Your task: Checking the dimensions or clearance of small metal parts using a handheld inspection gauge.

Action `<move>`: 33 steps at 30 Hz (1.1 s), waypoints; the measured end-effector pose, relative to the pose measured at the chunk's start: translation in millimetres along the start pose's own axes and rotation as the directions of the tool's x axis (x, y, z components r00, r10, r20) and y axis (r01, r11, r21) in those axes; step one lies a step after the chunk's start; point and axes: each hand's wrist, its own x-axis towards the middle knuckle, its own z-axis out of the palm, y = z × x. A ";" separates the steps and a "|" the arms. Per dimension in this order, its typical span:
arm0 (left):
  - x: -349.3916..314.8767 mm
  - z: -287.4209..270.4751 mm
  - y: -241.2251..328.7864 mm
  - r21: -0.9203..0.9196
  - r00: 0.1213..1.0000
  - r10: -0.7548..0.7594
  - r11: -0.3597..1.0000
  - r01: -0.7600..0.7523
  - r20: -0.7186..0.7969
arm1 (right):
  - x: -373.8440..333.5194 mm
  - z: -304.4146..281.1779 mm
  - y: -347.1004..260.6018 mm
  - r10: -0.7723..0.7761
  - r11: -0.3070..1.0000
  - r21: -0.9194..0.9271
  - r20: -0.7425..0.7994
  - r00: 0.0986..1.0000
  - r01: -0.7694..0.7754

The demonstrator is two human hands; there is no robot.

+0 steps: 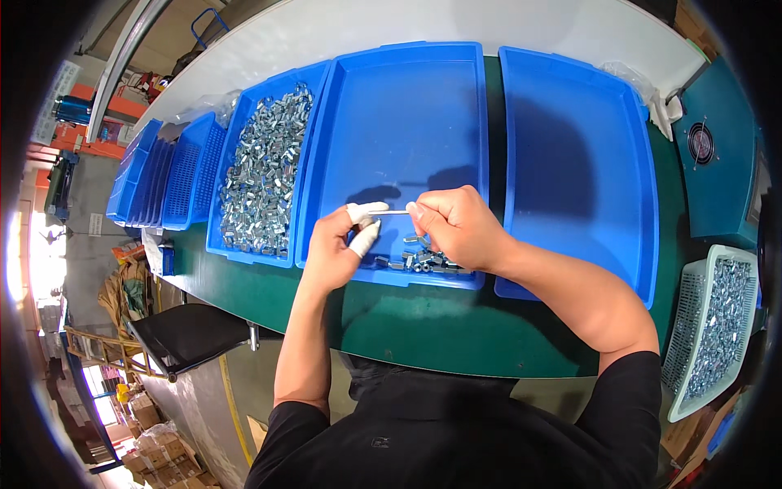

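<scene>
Over the front of the middle blue tray (399, 61), a thin pale metal rod (391, 213) runs level between my two hands. My right hand (464, 226) pinches its right end between thumb and bent fingers. At the other end my left hand (330, 248), with white covers on thumb and forefinger, is curled; the rod lies against the covered forefinger. Whether a small part sits there too is hidden. Below my hands, several small shiny metal hex pieces (419, 262) lie in the tray's front right corner, partly covered by my right hand.
To the left, a blue tray (215, 218) holds a heap of similar metal pieces (265, 171), beside stacked blue baskets (187, 175). Another blue tray (582, 244) lies on the right. Beyond it are a green machine (717, 183) and a pale basket of metal pieces (684, 359).
</scene>
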 end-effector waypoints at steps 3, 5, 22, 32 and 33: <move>-4.5 1.0 -8.8 -0.479 0.987 -0.138 0.874 0.082 -0.082 | 0.2 0.7 2.4 -0.027 0.999 -0.021 -0.005 1.000 0.027; -7.0 4.2 -12.7 -0.637 0.978 -0.178 0.767 0.071 -0.105 | 0.3 1.5 1.8 -0.034 0.999 -0.018 -0.007 0.999 0.034; -10.1 16.7 -12.0 -0.763 0.979 -0.119 0.644 -0.049 -0.164 | -1.4 1.8 0.0 -0.144 0.978 -0.155 -0.004 0.990 0.142; -13.8 23.3 -1.8 -0.584 0.984 -0.130 0.811 0.034 -0.123 | -2.7 4.1 2.4 -0.234 0.944 -0.237 0.005 0.972 0.229; -15.5 25.0 -3.1 -0.614 0.984 -0.112 0.789 0.003 -0.139 | -2.1 3.9 0.5 -0.243 0.937 -0.257 0.009 0.970 0.237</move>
